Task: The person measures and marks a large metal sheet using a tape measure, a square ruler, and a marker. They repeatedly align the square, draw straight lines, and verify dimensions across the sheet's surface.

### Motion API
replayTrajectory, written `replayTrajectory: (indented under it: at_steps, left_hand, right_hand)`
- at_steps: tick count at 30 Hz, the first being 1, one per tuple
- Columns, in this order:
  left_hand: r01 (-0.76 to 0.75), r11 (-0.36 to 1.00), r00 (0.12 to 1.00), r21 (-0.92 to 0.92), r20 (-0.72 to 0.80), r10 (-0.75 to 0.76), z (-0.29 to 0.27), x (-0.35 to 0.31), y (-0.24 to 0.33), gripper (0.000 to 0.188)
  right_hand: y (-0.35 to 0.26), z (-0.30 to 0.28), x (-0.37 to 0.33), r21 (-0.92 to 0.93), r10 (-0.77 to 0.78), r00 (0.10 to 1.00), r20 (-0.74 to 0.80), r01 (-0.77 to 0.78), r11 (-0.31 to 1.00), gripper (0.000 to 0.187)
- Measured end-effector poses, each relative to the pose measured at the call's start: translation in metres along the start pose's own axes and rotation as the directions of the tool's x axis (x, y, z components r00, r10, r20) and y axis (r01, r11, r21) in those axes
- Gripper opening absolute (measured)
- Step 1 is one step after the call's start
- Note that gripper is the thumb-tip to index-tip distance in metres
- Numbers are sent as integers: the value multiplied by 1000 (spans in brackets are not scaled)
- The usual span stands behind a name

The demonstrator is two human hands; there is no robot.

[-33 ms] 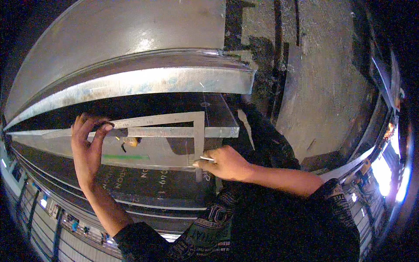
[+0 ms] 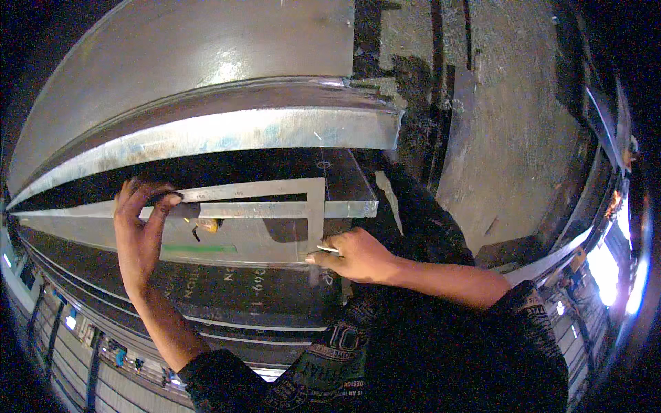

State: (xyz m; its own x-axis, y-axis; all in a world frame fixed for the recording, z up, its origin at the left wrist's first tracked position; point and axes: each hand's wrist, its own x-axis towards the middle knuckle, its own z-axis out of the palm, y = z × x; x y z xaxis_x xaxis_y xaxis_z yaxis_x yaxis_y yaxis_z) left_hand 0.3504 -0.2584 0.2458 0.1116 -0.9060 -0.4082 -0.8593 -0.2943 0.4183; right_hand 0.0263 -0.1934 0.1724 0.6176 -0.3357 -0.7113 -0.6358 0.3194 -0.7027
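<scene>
A steel square [image 2: 251, 188] lies with its long arm along the bright edge of a metal beam [image 2: 237, 209] and its short arm reaching across that edge toward me. My left hand [image 2: 141, 220] grips the long arm near its far left part, thumb on the near side. At the short arm, my right hand [image 2: 358, 256] is closed, its fingers against the metal and a thin white stick [image 2: 328, 249] between them. Just beyond the square's corner, a small pale circle and a thin line mark the dark face of the beam.
A thick metal flange [image 2: 275, 129] runs just beyond the square. A small yellow and black object [image 2: 208, 225] lies on the beam below the edge. More dark beams [image 2: 220, 289] with pale lettering are stacked nearer me. Stained floor [image 2: 509, 165] extends at right.
The square has shifted very slightly to the right, its corner now a little nearer the beam's end. Both hands stay in almost the same places.
</scene>
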Motion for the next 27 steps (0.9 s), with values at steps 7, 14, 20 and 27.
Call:
replayTrajectory:
  at_steps: [7, 14, 20, 27]
  left_hand:
    - [194, 934, 941, -302, 328, -89, 13, 17, -17, 16]
    - [53, 986, 901, -157, 434, 21, 2, 32, -18, 14]
    - [26, 996, 886, -83, 464, 15, -1, 37, -17, 13]
    - [-9, 994, 872, -107, 486, 60, -1, 45, -26, 14]
  right_hand:
    - [10, 2, -7, 30, -64, 997, 49, 62, 998, 35]
    - [4, -22, -23, 23, -80, 994, -69, 82, 996, 37]
    - [5, -45, -53, -195, 124, 989, -84, -138, 971, 38]
    - [62, -84, -102, -271, 186, 948, -258, -256, 928, 29]
